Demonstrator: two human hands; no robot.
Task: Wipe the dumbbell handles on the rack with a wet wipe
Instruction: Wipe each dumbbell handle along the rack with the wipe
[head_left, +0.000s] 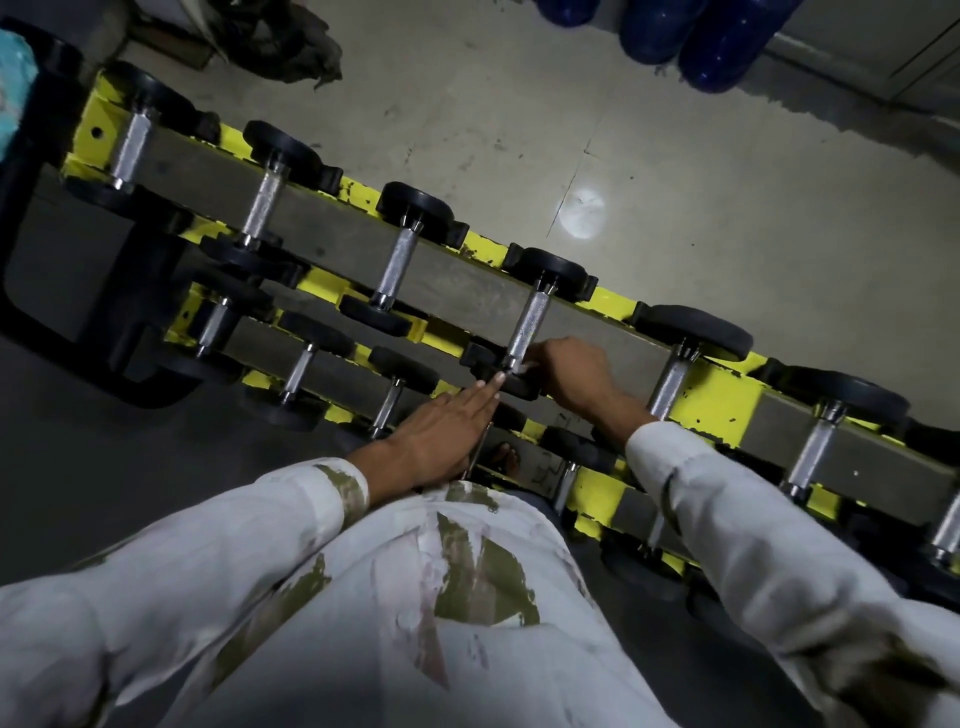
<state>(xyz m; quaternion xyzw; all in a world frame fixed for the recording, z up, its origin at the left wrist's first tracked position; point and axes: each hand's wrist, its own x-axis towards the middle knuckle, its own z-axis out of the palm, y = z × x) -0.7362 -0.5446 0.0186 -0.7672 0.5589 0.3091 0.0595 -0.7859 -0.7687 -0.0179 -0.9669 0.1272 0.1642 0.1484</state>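
A yellow and black rack (722, 397) runs diagonally across the floor, holding several black dumbbells with knurled chrome handles on two tiers. My right hand (576, 371) is closed at the near end of one upper-tier handle (527, 325), with a small bit of white wet wipe (517, 370) showing at its fingertips. My left hand (447, 434) lies flat with fingers stretched out, its fingertips touching the near end of that same dumbbell. Most of the wipe is hidden inside the right hand.
Blue round containers (727, 41) stand on the tiled floor beyond the rack. A dark crumpled cloth (291, 47) lies at the top left. A black frame (78, 291) adjoins the rack's left end. My white patterned sleeves and clothing fill the foreground.
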